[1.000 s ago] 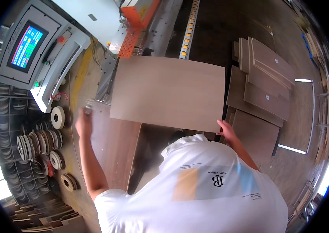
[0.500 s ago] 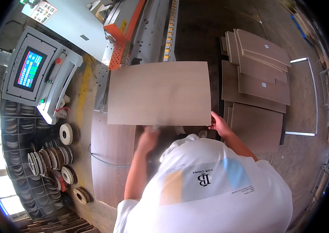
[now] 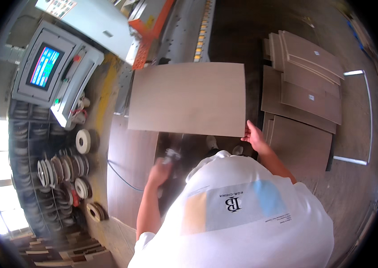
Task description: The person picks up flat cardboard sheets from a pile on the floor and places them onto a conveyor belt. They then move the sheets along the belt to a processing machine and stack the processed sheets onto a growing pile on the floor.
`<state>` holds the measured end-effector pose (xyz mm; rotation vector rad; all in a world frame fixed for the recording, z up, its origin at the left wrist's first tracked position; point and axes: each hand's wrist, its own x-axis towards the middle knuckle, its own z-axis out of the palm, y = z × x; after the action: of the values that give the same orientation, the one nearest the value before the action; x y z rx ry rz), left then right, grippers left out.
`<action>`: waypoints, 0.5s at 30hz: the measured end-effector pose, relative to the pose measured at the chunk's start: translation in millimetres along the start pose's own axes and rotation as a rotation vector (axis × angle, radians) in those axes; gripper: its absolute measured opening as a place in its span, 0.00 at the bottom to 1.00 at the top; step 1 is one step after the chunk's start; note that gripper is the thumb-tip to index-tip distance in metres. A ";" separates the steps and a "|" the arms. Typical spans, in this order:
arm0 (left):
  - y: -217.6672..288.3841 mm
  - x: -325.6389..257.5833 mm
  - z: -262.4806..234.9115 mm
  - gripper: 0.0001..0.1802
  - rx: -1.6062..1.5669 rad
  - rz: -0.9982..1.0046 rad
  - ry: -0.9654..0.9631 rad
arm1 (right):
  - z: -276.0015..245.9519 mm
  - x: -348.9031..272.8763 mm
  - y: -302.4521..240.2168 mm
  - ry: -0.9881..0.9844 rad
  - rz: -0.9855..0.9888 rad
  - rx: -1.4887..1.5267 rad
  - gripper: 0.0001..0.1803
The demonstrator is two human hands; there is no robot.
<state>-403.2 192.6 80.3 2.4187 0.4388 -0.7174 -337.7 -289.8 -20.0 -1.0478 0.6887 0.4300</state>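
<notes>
The right hand (image 3: 255,136) gripped the board (image 3: 188,99) by its corner, while the left hand (image 3: 161,169) (blurred) clutched a small metallic tool (image 3: 171,156).

Left hand (image 3: 158,169) has dropped from the panel (image 3: 189,99), gripping a small tool (image 3: 171,156).

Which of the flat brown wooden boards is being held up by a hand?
The large pale-brown rectangular board in the middle: the right hand grips its corner, while the darker boards lie stacked.
</notes>
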 end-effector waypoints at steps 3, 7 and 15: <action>-44.8 -24.2 -25.2 0.28 -0.293 -0.424 0.192 | 5.2 -4.8 -6.5 0.003 0.002 -0.003 0.24; -21.3 -89.3 -18.0 0.28 -0.023 -0.250 -0.019 | 6.8 6.4 -6.6 0.012 0.040 -0.020 0.24; -55.9 -114.9 -29.3 0.29 -0.030 -0.342 0.315 | 23.0 9.1 -27.2 0.014 0.077 -0.143 0.28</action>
<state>-509.0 237.6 143.2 2.4613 0.9996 -0.4592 -307.1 -281.4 -1.6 -1.1623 0.7206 0.5458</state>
